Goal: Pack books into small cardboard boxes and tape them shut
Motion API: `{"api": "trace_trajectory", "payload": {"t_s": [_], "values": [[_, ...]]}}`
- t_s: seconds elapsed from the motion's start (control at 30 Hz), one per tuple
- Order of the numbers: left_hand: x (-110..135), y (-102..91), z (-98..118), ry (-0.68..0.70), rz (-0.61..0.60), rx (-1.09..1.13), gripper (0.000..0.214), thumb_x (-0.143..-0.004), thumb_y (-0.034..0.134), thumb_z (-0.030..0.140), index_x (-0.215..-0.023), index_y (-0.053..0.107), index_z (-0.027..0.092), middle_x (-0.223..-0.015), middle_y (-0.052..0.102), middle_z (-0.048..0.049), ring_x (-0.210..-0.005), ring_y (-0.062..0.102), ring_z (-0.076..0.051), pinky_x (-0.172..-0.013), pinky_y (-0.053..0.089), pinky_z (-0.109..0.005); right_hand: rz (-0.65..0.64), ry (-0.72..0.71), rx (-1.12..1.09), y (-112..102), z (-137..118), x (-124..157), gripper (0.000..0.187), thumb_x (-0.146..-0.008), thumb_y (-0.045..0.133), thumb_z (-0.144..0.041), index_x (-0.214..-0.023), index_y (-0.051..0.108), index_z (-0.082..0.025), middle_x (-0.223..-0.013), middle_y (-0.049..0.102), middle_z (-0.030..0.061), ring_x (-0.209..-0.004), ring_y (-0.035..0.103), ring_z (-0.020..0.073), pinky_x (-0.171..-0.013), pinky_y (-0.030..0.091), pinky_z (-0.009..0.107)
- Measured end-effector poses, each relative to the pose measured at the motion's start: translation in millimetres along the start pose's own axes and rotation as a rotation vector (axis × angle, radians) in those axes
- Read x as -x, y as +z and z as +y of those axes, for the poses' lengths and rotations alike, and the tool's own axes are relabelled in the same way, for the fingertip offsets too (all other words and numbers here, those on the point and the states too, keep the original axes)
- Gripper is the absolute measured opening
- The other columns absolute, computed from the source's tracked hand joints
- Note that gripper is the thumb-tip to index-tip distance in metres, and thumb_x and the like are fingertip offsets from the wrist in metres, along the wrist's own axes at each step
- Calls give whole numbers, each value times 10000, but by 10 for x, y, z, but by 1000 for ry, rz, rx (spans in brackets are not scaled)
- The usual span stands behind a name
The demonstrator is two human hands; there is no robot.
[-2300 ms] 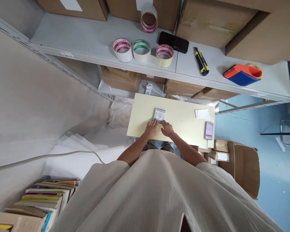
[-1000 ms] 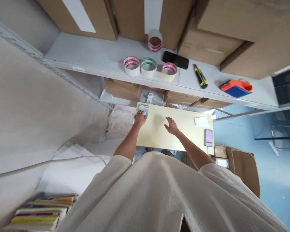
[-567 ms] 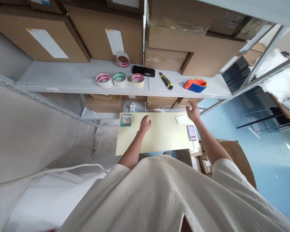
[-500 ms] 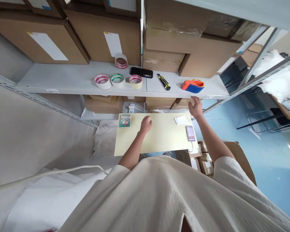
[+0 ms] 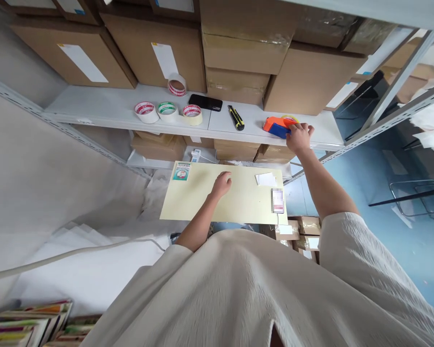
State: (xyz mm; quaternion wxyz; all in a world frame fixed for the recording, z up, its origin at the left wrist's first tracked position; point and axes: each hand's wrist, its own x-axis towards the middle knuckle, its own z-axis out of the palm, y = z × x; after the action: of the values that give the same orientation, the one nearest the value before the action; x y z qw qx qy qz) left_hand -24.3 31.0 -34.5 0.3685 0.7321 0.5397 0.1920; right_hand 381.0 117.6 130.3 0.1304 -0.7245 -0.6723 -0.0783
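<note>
On the grey shelf, an orange and blue tape dispenser (image 5: 276, 126) lies near the right end. My right hand (image 5: 298, 137) has its fingers curled over the dispenser's right end, closed on it; the grip is partly hidden. My left hand (image 5: 222, 184) hovers over the pale yellow table (image 5: 188, 205), fingers loosely curled together with nothing visible in them. Left of the dispenser lies a yellow and black box cutter (image 5: 236, 118). Beside that are a black phone (image 5: 205, 102) and several tape rolls (image 5: 167, 111).
Cardboard boxes (image 5: 238, 58) stand along the back of the shelf. A small green and white booklet (image 5: 181, 171), white cards (image 5: 266, 179) and a cabled phone (image 5: 278, 200) lie on the table. Metal shelf posts (image 5: 379, 118) rise at the right. Books (image 5: 29, 323) sit at lower left.
My right hand has moved up from below the shelf edge onto the tape dispenser. My left hand stays above the table. The view has shifted slightly.
</note>
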Motion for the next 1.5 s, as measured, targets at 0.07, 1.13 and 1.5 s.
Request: {"api": "trace_trajectory", "payload": {"t_s": [0.07,1.13,1.5], "values": [[26,73,41,0,-11,7,494,-1125,539,156,-1571,750,177,-1675,718,-155,-1581,668,-290,-1402,493,-455,11,-16,4,-7,-9,135,577,-1152,456,-383,-1647,654,-161,-1590,645,279,-1481,426,511,-1243,255,831],[381,354,-466,-160,-260,-35,494,-1124,555,136,-1567,763,194,-1627,777,-147,-1459,773,-263,-1286,598,-413,-693,510,-181,1547,-1292,3290,346,-1087,578,-294,-1361,745,-163,-1445,785,235,-1401,678,382,-1209,474,534],[424,143,-630,-162,-246,-20,470,-1123,559,120,-1534,780,177,-1607,787,-151,-1441,780,-253,-1282,590,-384,-489,485,-152,1405,-1342,3189,457,-1147,496,-380,-1481,736,-180,-1486,752,246,-1390,632,431,-1194,463,558]]}}
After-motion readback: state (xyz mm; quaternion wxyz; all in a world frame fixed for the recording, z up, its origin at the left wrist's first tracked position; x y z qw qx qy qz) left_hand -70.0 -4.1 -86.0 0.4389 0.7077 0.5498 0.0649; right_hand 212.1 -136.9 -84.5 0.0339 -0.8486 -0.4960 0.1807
